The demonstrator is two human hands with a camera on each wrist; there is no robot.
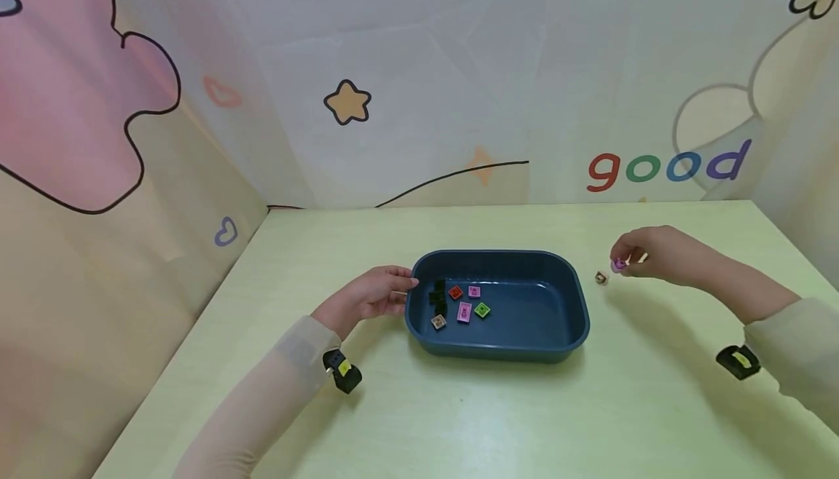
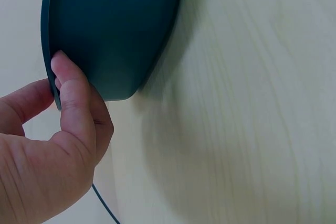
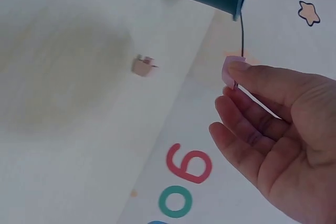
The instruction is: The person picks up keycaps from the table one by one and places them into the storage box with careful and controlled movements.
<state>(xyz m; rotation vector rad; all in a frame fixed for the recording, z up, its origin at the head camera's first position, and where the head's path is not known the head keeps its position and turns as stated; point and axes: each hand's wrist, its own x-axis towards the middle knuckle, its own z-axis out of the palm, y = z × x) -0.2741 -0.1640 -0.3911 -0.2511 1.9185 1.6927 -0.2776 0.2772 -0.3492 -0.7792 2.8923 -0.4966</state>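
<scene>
My left hand (image 1: 376, 292) grips the left end of a dark blue plastic tray (image 1: 511, 353). In the left wrist view, thumb and fingers (image 2: 76, 95) lie on either side of the tray's rim (image 2: 46, 30). To the right of the tray, my right hand (image 1: 662, 253) pinches a small pink toy block (image 3: 229, 72) between thumb and fingertips, just above the table. A tan block (image 1: 601, 277) with short studs lies on the table between that hand and the tray.
Inside the tray's left half lie several small blocks, among them a red one (image 1: 455, 293), a green one (image 1: 482, 310), pink ones and dark ones (image 1: 437, 297). A printed cloth (image 1: 426, 100) hangs behind the pale wooden table (image 1: 419, 428).
</scene>
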